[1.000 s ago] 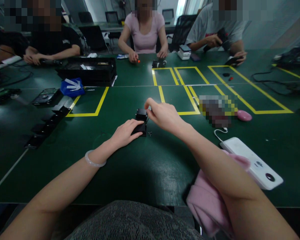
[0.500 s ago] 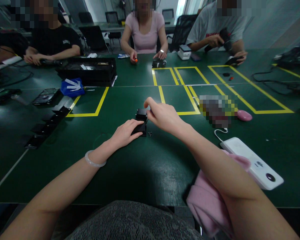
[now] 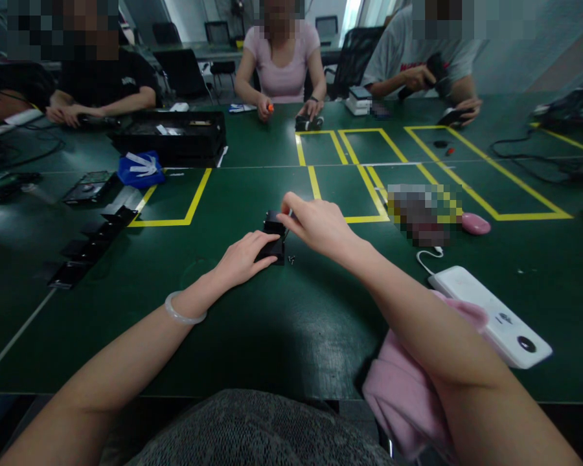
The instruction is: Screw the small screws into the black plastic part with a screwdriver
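Observation:
A small black box-shaped part point(image 3: 273, 248) lies on the green table in front of me. My left hand point(image 3: 245, 254) grips its near end, fingers across the top and thumb along the near side. Over its right side is my right hand point(image 3: 315, 223), fingers curled with thumb and index finger pinched together. A thin dark piece shows just under those fingertips, too small to name. Several tiny dark screws point(image 3: 291, 260) lie on the table right of the part.
Black brackets point(image 3: 92, 249) stand in a row at left, near a blue pouch point(image 3: 140, 169) and a long black bin point(image 3: 170, 139). A white power bank point(image 3: 490, 317) and pink cloth point(image 3: 405, 395) are by my right forearm. Several people sit opposite.
My right hand's curled fingers have shifted slightly down and left over the black part. My left hand stays in place. Across the table, a person's hand has raised an orange-tipped item slightly.

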`<move>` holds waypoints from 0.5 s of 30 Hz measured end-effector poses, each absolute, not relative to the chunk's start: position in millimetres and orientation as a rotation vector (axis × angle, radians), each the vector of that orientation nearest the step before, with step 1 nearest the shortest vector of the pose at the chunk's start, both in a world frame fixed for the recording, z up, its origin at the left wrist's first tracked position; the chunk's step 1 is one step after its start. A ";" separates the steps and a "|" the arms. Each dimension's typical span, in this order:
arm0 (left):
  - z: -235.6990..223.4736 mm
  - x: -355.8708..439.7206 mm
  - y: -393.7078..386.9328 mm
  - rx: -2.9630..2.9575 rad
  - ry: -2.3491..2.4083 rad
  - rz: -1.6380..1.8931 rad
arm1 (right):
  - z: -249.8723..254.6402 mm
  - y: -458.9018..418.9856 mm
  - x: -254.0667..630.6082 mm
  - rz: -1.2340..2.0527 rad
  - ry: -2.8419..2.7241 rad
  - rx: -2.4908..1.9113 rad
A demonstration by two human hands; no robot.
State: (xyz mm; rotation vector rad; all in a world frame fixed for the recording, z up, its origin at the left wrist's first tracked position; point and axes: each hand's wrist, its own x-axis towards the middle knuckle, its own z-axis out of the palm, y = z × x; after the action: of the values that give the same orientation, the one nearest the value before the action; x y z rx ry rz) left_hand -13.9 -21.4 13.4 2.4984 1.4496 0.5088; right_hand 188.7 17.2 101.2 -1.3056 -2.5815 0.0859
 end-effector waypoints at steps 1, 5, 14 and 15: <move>13.3 -14.0 -21.4 2.499 1.451 0.507 | 101.2 17.5 188.9 0.082 -2.585 -1.312; 13.3 -14.4 -21.5 2.504 1.447 0.513 | 101.1 17.6 189.3 0.092 -2.564 -1.313; 13.0 -14.8 -21.5 2.496 1.442 0.529 | 103.0 17.3 189.9 0.069 -2.586 -1.328; 13.3 -14.7 -21.6 2.493 1.441 0.527 | 102.6 17.3 190.0 0.074 -2.578 -1.321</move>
State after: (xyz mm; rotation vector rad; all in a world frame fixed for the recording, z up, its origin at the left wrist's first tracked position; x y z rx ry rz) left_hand -14.7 -21.6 13.3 2.4930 1.4413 0.5266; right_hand 190.0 17.3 102.6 -1.3214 -2.5783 0.0741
